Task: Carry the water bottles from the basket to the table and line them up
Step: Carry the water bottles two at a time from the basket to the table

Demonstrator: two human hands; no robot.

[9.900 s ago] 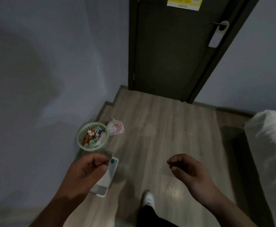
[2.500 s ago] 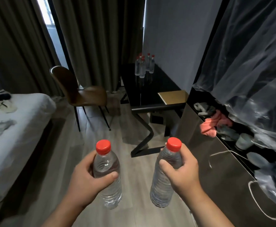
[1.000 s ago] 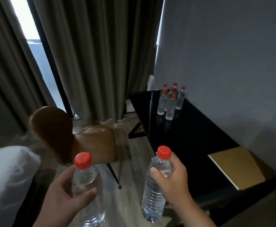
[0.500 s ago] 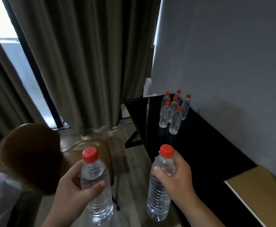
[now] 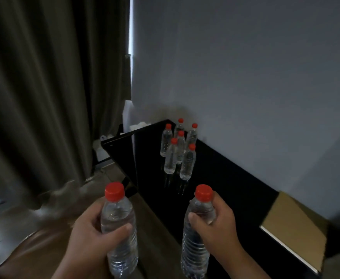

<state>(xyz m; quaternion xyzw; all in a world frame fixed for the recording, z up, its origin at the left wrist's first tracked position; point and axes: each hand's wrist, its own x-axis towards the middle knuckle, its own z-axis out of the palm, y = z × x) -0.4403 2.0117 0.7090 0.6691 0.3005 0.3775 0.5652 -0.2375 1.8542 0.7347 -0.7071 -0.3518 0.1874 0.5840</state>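
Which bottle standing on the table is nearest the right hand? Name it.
The front-right bottle of the six; the other five stand behind it or to its left.

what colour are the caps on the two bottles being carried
Red, on both the left hand's bottle and the right hand's bottle; clearest in the head view.

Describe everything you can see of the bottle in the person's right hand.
The bottle is clear ribbed plastic with a red screw cap, closed and apparently filled with water. It is held in the air nearly upright, seen against the near edge of the black table. The right hand grips its shoulder just below the cap, thumb across the front; nothing else touches it.
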